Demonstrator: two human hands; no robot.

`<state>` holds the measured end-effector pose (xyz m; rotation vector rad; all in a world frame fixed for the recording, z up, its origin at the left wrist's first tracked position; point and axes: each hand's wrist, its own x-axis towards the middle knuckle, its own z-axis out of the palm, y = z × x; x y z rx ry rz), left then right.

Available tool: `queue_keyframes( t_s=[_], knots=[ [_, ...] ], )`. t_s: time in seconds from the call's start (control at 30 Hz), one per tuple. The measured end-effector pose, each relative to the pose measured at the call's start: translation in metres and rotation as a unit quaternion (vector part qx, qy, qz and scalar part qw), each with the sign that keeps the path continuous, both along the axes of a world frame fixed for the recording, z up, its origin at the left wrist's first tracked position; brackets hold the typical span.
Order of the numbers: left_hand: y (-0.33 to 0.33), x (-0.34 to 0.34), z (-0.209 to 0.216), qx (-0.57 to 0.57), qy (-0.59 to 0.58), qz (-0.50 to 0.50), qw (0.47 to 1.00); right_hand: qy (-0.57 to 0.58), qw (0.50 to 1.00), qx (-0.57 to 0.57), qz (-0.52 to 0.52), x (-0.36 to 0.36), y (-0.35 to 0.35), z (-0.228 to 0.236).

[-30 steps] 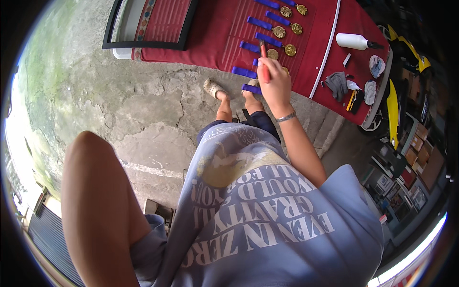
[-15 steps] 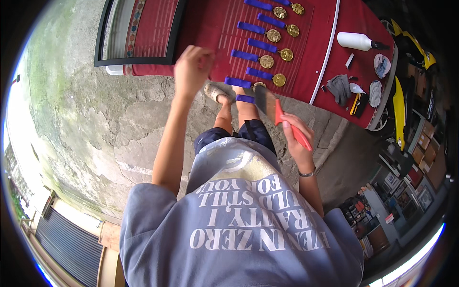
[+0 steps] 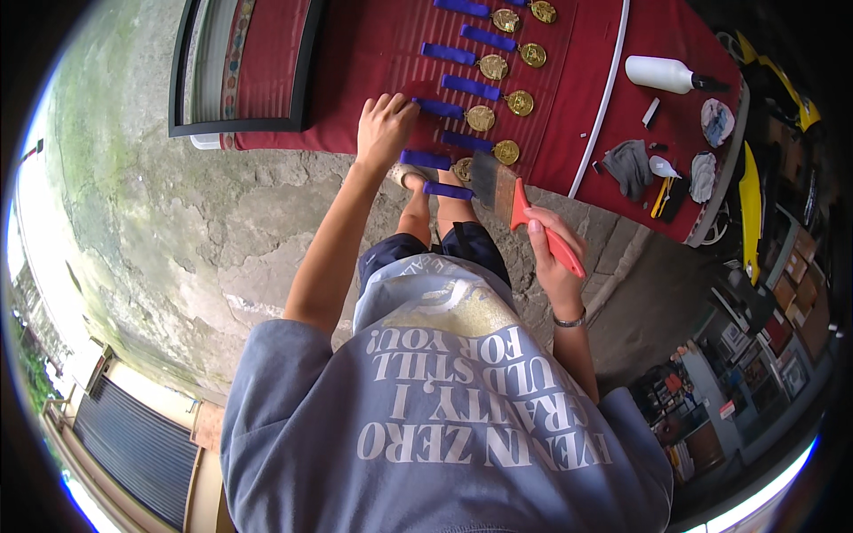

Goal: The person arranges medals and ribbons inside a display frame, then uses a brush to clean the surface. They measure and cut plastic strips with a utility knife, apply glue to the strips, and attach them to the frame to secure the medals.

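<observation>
"Starting closest to the body, what shows?"

"A blue-grey shirt with pale lettering fills the near part. Just past it, on the right, comes the right hand, with a metal band around its wrist."

"How does that hand grip?"

"Its fingers and thumb are clamped on the handle of a red-handled scraper. The broad, dark blade points far and slightly left."

"Where is the blade, then?"

"At the near end of the medals, just right of the nearest ribbons. I can't tell whether it touches any of them."

"And the left hand?"

"Farther off and to the left, at the red tablecloth. Its fingers are bent, near the left end of a purple ribbon. Whether the tips are together or apart, or touch anything, I can't tell."

"How do the medals lie?"

"Round and gold, they run from near to far in two slanting rows, with short purple ribbons stretching left."

"What else is around?"

"On the right, a yellow-and-black tool, then a bunched grey cloth and crumpled rags. Farther, a white bottle with a black top lies on its side. Far left, there's a black frame."
</observation>
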<state>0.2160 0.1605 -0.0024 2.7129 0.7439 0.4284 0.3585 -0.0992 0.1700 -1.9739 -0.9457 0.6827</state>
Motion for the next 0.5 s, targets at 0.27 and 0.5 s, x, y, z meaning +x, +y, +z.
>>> queue_keyframes(
  t_s=[0.27,0.5],
  knots=[
    [0.001,-0.01,-0.007,-0.046,-0.008,0.08,0.996,0.016,1.0,0.011,-0.015,0.013,0.018,-0.007],
    [-0.003,-0.073,0.003,-0.135,-0.107,0.232,0.957,0.05,0.996,0.016,-0.077,0.01,0.037,-0.031]
  ],
)
